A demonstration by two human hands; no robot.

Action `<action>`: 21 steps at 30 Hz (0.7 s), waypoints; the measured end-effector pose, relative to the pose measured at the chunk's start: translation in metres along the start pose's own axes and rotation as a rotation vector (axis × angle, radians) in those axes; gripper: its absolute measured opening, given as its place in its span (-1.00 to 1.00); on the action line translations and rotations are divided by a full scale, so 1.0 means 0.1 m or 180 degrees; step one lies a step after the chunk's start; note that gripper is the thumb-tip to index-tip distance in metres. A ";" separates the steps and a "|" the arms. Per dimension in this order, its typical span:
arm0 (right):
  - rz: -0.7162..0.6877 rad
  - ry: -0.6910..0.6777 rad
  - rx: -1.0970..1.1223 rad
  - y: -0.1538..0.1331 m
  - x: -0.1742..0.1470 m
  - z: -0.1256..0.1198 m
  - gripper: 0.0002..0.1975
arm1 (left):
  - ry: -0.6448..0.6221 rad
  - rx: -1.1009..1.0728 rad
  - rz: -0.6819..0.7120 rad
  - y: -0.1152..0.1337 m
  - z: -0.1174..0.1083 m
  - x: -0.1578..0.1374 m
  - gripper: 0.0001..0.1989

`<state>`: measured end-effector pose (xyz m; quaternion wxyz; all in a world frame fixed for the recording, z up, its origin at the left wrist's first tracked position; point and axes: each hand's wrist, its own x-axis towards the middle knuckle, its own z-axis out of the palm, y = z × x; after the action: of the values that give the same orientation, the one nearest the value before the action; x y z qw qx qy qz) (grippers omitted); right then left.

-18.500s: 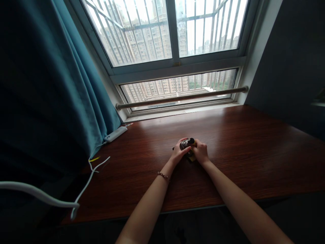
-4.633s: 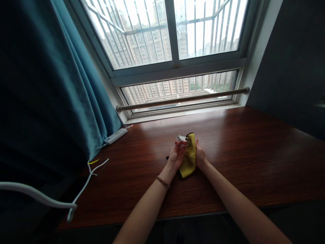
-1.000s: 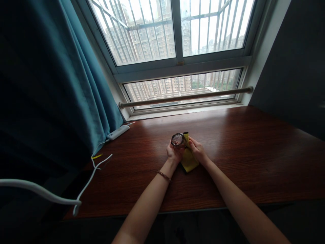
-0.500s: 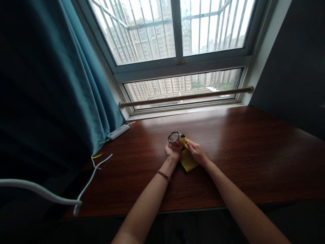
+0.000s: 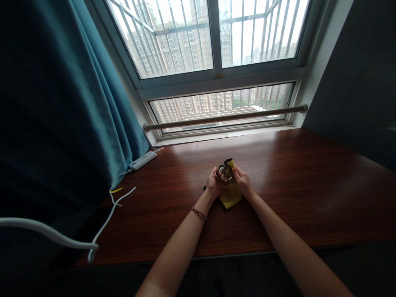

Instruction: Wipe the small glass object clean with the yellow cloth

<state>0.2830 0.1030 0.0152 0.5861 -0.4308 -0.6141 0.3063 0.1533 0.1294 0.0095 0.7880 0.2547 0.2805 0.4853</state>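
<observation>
My left hand (image 5: pixel 213 183) is wrapped round a small round glass vessel (image 5: pixel 220 178), which looks clear with a shiny dark rim. Its mouth is tipped up towards me, and I cannot tell its exact kind. With its fingers pinched, my right hand (image 5: pixel 243 181) holds a yellow cloth (image 5: pixel 230 197) with black edging against the vessel's right side. One part of the cloth sticks up above the right fingers, and the rest hangs down between both hands over the table. A small dark tip shows left of my left wrist.
Both hands are above a reddish-brown wooden table (image 5: pixel 297 185). A white power strip (image 5: pixel 142 161) lies at its back left beside a blue curtain (image 5: pixel 102 103). White cables (image 5: pixel 107 222) run along the left. Behind the table is a window with a horizontal rail (image 5: pixel 225 118).
The vessel has moved right and slightly down and turned in my left hand, so its opening shows differently. My right hand has brought the upper part of the cloth against its rim.
</observation>
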 end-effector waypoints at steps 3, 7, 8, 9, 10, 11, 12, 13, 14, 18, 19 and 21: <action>0.0020 0.0105 -0.0060 -0.01 0.01 -0.02 -0.61 | -0.0044 0.0544 -0.0035 -0.05 0.04 -0.01 -0.63; -0.0008 0.0138 -0.0047 -0.04 0.01 -0.03 -0.64 | -0.0024 0.0793 0.0024 -0.07 0.06 -0.01 -0.59; -0.0013 0.0136 -0.0016 -0.04 0.01 -0.03 -0.64 | -0.0017 0.0787 0.0024 -0.06 0.06 -0.01 -0.59; -0.0011 0.0142 0.0032 -0.04 0.01 -0.03 -0.65 | -0.0026 0.0765 0.0019 -0.06 0.06 -0.02 -0.60; 0.0004 0.0156 0.0095 -0.04 0.02 -0.03 -0.65 | -0.0053 0.0733 0.0010 -0.05 0.06 -0.02 -0.62; 0.0031 0.0182 0.0168 -0.03 0.02 -0.03 -0.65 | -0.0096 0.0692 -0.0009 -0.04 0.07 -0.03 -0.64; 0.0067 0.0212 0.0241 -0.02 0.02 -0.03 -0.64 | -0.0148 0.0643 -0.0033 -0.03 0.07 -0.04 -0.65; 0.0104 0.0244 0.0307 -0.02 0.02 -0.03 -0.64 | -0.0205 0.0589 -0.0064 -0.02 0.07 -0.04 -0.67; 0.0133 0.0277 0.0358 -0.01 0.02 -0.04 -0.63 | -0.0257 0.0529 -0.0094 -0.02 0.07 -0.05 -0.68; 0.0017 0.0392 0.0339 -0.02 0.01 -0.03 -0.62 | -0.0358 0.0145 -0.0118 0.01 0.05 -0.06 -0.73; -0.0089 0.0382 0.0261 -0.03 0.00 -0.02 -0.63 | -0.0365 0.0003 -0.0120 0.02 0.04 -0.06 -0.76; -0.0378 0.0194 0.0023 -0.06 -0.01 0.00 -0.66 | -0.0344 -0.0321 -0.0136 0.03 0.01 -0.04 -0.80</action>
<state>0.2815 0.0994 0.0202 0.6233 -0.4006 -0.6193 0.2599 0.1506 0.1271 0.0135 0.8240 0.2344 0.2182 0.4674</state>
